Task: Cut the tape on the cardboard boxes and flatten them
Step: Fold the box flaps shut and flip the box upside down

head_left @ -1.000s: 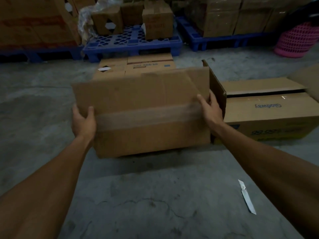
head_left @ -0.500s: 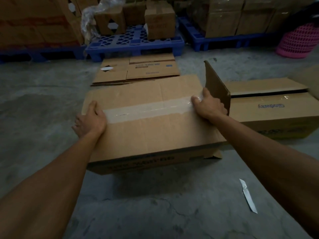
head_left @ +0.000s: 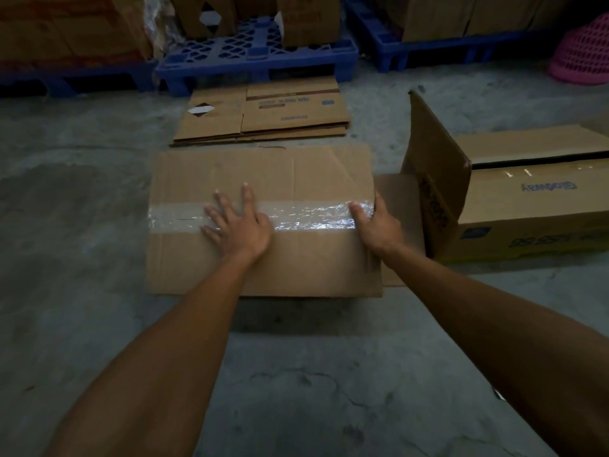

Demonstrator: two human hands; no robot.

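A brown cardboard box (head_left: 316, 262) lies on the concrete floor in front of me, its top face crossed by a band of clear tape (head_left: 313, 216). My left hand (head_left: 237, 225) rests flat on the tape near the middle, fingers spread. My right hand (head_left: 375, 225) grips the box's right edge, thumb on the tape's end. A taped second box (head_left: 534, 206) stands to the right with one flap raised. A stack of flattened boxes (head_left: 263, 117) lies behind. The knife is almost wholly hidden under my right forearm.
Blue plastic pallets (head_left: 257, 57) loaded with cartons line the back. A pink mesh basket (head_left: 583, 54) sits at the far right. Bare concrete floor (head_left: 82, 291) spreads to the left and in front of me.
The box has come down from being held up tilted to lying low on the floor. My left hand has moved from its left edge onto the top face, over the tape.
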